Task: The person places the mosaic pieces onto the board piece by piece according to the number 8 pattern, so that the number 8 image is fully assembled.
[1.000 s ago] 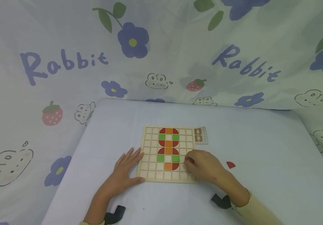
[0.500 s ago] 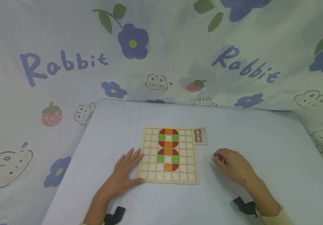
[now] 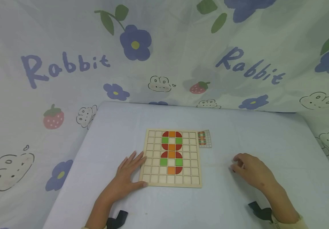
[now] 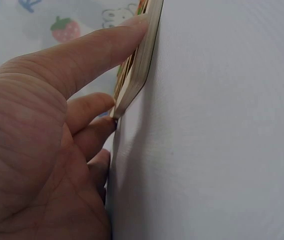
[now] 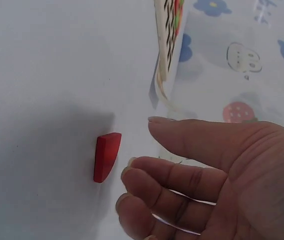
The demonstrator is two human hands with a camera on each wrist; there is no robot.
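A wooden grid board (image 3: 191, 165) lies on the table, with red, orange and green tiles set in its middle columns. My left hand (image 3: 128, 176) rests against its left side, fingers spread; in the left wrist view the thumb (image 4: 102, 47) lies on the board's edge. To the right of the board, my right hand (image 3: 251, 171) hovers low over the table with its fingers loosely bent and the thumb apart. Beside those fingertips, in the right wrist view, a red quarter-circle tile (image 5: 107, 156) lies on the table, untouched. The hand mostly covers that tile in the head view.
A small pattern card (image 3: 205, 139) lies against the board's upper right side. Dark straps (image 3: 261, 211) show at both wrists. Behind the white table (image 3: 267, 133) hangs a curtain (image 3: 178, 41) printed with flowers and rabbits.
My right hand has moved right, from the board's right edge to the loose red tile, which it now mostly covers in the head view. The left hand and the board have stayed put.
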